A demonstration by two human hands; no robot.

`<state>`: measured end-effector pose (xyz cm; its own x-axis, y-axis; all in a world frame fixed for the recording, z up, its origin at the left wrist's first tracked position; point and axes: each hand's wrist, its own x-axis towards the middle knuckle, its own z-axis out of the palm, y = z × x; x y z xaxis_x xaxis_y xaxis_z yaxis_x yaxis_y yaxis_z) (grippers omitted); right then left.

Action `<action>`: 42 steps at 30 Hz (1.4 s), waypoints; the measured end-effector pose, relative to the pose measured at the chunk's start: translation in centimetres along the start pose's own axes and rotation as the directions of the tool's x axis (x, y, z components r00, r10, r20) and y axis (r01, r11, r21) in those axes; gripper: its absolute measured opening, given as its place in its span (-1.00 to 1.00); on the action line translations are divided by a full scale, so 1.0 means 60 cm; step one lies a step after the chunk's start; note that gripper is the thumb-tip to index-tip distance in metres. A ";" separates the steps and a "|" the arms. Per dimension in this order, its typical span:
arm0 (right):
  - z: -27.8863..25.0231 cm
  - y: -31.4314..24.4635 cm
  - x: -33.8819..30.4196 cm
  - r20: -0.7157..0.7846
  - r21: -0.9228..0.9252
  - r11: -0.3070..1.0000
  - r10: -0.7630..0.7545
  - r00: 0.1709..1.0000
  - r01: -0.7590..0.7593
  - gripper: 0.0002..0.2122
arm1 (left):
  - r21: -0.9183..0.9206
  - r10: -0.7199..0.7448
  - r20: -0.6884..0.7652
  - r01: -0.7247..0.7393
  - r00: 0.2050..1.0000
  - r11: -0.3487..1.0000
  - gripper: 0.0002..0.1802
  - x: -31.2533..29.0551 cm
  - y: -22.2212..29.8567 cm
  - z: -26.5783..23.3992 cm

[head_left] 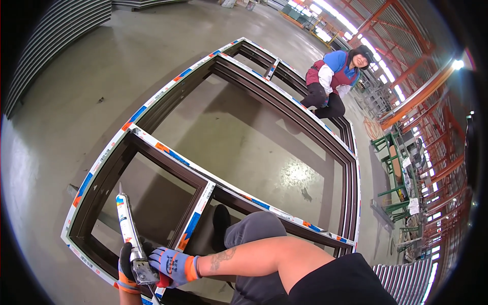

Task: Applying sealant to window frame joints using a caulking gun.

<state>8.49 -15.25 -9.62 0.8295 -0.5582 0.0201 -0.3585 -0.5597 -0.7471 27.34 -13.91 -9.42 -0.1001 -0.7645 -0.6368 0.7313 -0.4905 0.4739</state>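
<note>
A caulking gun (129, 231) loaded with a white sealant tube is held over the near left pane opening of a large dark brown window frame (109, 165). Its thin nozzle tilts up and away from me, its tip apart from the frame. My left hand (126, 274), in a dark glove with an orange cuff, is wrapped around the gun's body from the left. On the other side, my right hand (175, 265), in a blue-grey and orange glove, is closed around the gun by its red handle, with fingertips partly hidden. White protective tape (165, 151) with blue and orange patches covers the frame's edges.
A person (333, 76) in a maroon apron crouches at the frame's far right side. Green metal stands (394, 168) line the right. Stacked grey profiles (56, 38) lie at far left, with more profiles (406, 279) at near right. My bent knee (259, 229) is inside the frame.
</note>
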 end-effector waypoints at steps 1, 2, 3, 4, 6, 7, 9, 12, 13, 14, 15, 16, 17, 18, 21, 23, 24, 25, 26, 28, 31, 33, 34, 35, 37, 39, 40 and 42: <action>0.001 0.001 0.001 0.017 -0.008 1.000 -0.017 1.000 0.017 -0.33 | -0.002 -0.001 0.001 0.001 1.000 1.000 -0.51 0.000 -0.002 -0.010; 0.002 0.003 0.001 0.034 -0.016 0.999 -0.034 0.999 0.035 -0.31 | 0.029 0.017 -0.012 -0.017 1.000 0.999 -0.51 0.002 -0.005 -0.019; 0.001 0.003 0.002 0.035 -0.017 0.999 -0.029 0.999 0.030 -0.31 | 0.059 0.034 -0.025 -0.032 0.999 0.998 -0.52 0.001 -0.003 -0.012; 0.001 0.003 0.003 0.055 -0.037 0.998 -0.045 0.997 0.048 -0.30 | 0.058 0.029 -0.023 -0.028 0.999 0.998 -0.52 -0.003 -0.001 -0.004; 0.003 0.003 0.006 0.077 -0.058 0.996 -0.058 0.995 0.063 -0.29 | 0.164 0.044 -0.022 -0.040 0.999 0.986 -0.54 -0.016 0.008 0.014; 0.005 0.003 0.008 0.115 -0.076 0.995 -0.052 0.992 0.061 -0.29 | 0.163 0.042 -0.021 -0.038 0.999 0.986 -0.54 -0.014 0.009 0.013; 0.013 0.006 0.009 0.155 -0.092 0.994 -0.044 0.987 0.059 -0.29 | 0.253 0.081 0.084 -0.100 0.993 0.962 -0.56 -0.012 0.010 0.008; 0.023 0.015 0.008 0.096 -0.139 0.984 -0.096 0.991 0.109 -0.32 | 0.399 0.129 0.113 -0.164 0.985 0.902 -0.55 -0.010 0.016 0.018; 0.021 0.018 0.010 0.143 -0.121 0.987 -0.088 0.986 0.105 -0.30 | 0.399 0.127 0.111 -0.161 0.986 0.903 -0.55 -0.011 0.017 0.021; 0.019 0.020 0.012 0.189 -0.103 0.990 -0.080 0.979 0.101 -0.28 | 0.422 0.149 0.102 -0.178 0.984 0.889 -0.54 -0.012 0.017 0.025; 0.016 0.019 0.014 0.190 -0.101 0.990 -0.079 0.979 0.100 -0.28 | 0.445 0.172 0.095 -0.196 0.981 0.874 -0.53 -0.013 0.017 0.027; 0.013 0.017 0.016 0.198 -0.103 0.990 -0.071 0.978 0.092 -0.28 | 0.445 0.170 0.093 -0.194 0.981 0.874 -0.53 -0.014 0.019 0.029; 0.011 0.015 0.017 0.206 -0.105 0.991 -0.062 0.977 0.085 -0.28 | 0.452 0.181 0.093 -0.203 0.979 0.868 -0.53 -0.015 0.020 0.031; 0.015 0.016 0.016 0.206 -0.106 0.991 -0.061 0.977 0.084 -0.28 | 0.460 0.191 0.095 -0.214 0.977 0.862 -0.52 -0.016 0.021 0.032; 0.021 0.018 0.018 0.133 -0.105 0.988 -0.099 0.986 0.113 -0.28 | 0.462 0.205 0.126 -0.240 0.971 0.854 -0.52 -0.015 0.022 0.024; 0.017 0.014 0.020 0.159 -0.072 0.993 -0.080 0.984 0.092 -0.29 | 0.462 0.198 0.101 -0.223 0.975 0.859 -0.52 -0.015 0.018 0.015; 0.016 0.015 0.019 0.160 -0.074 0.993 -0.084 0.984 0.097 -0.29 | 0.462 0.187 0.078 -0.202 0.979 0.864 -0.52 -0.014 0.017 0.014; 0.016 0.016 0.019 0.200 -0.098 0.992 -0.065 0.978 0.086 -0.29 | 0.464 0.184 0.060 -0.190 0.981 0.865 -0.52 -0.012 0.016 0.015; 0.016 0.017 0.020 0.239 -0.122 0.990 -0.044 0.970 0.075 -0.29 | 0.464 0.188 0.059 -0.194 0.980 0.865 -0.52 -0.012 0.017 0.016; 0.019 0.017 0.022 0.220 -0.108 0.990 -0.066 0.973 0.092 -0.29 | 0.451 0.191 0.040 -0.188 0.981 0.872 -0.53 -0.016 0.020 0.026; 0.019 0.016 0.023 0.183 -0.119 0.988 -0.076 0.980 0.099 -0.29 | 0.451 0.200 0.054 -0.203 0.978 0.869 -0.52 -0.013 0.016 0.012; 0.016 0.015 0.024 0.188 -0.119 0.989 -0.068 0.980 0.091 -0.28 | 0.442 0.214 0.052 -0.214 0.976 0.871 -0.53 -0.013 0.016 0.011; 0.014 0.015 0.025 0.189 -0.120 0.989 -0.067 0.980 0.091 -0.28 | 0.431 0.226 0.050 -0.225 0.973 0.874 -0.54 -0.013 0.015 0.011; 0.013 0.016 0.027 0.191 -0.118 0.989 -0.062 0.980 0.086 -0.27 | 0.430 0.226 0.050 -0.225 0.973 0.874 -0.54 -0.012 0.015 0.009; 0.013 0.016 0.029 0.192 -0.119 0.990 -0.057 0.980 0.081 -0.27 | 0.433 0.230 0.032 -0.221 0.973 0.874 -0.55 -0.008 0.014 0.003; 0.013 0.015 0.032 0.208 -0.098 0.992 -0.064 0.976 0.086 -0.26 | 0.403 0.238 0.022 -0.226 0.971 0.887 -0.56 -0.010 0.009 0.001; 0.011 0.014 0.033 0.207 -0.100 0.991 -0.063 0.976 0.086 -0.26 | 0.374 0.245 0.010 -0.231 0.969 0.898 -0.56 -0.010 0.007 0.001; 0.007 0.011 0.031 0.190 -0.103 0.991 -0.064 0.980 0.085 -0.26 | 0.374 0.238 0.015 -0.227 0.971 0.899 -0.56 -0.010 0.010 0.003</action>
<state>9.97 -16.41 -10.34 0.9170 -0.3946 -0.0588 -0.3292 -0.6650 -0.6704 27.69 -13.81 -8.64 0.0668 -0.8656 -0.4962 0.4283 -0.4243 0.7978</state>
